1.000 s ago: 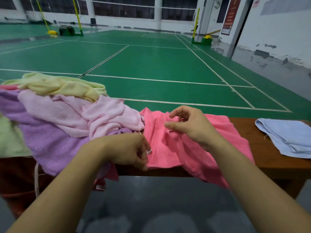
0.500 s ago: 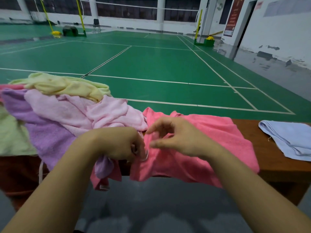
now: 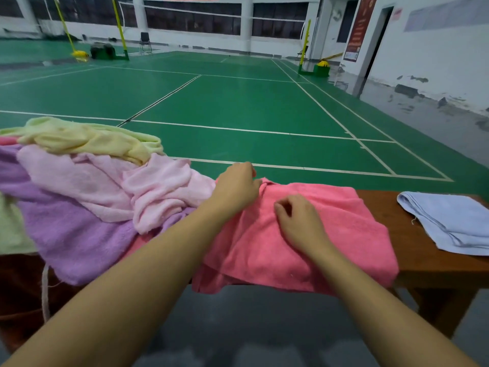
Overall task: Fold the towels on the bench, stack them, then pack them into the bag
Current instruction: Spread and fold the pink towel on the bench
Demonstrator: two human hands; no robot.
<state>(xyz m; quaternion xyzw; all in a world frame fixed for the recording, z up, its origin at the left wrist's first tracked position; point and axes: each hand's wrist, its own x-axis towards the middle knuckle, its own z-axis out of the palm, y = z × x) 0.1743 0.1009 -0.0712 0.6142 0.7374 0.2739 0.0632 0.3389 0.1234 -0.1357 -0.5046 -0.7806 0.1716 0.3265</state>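
I see my left hand at the far edge of the coral-pink towel, fingers curled onto its fold. My right hand rests on its middle. A folded light-blue towel lies toward the surface's right end.

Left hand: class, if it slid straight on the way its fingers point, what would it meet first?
Probably nothing beyond the pink towel that the left hand rests on: then the bench's far edge and open court floor.

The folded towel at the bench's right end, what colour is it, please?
Pale blue towel, clearest in the head view.
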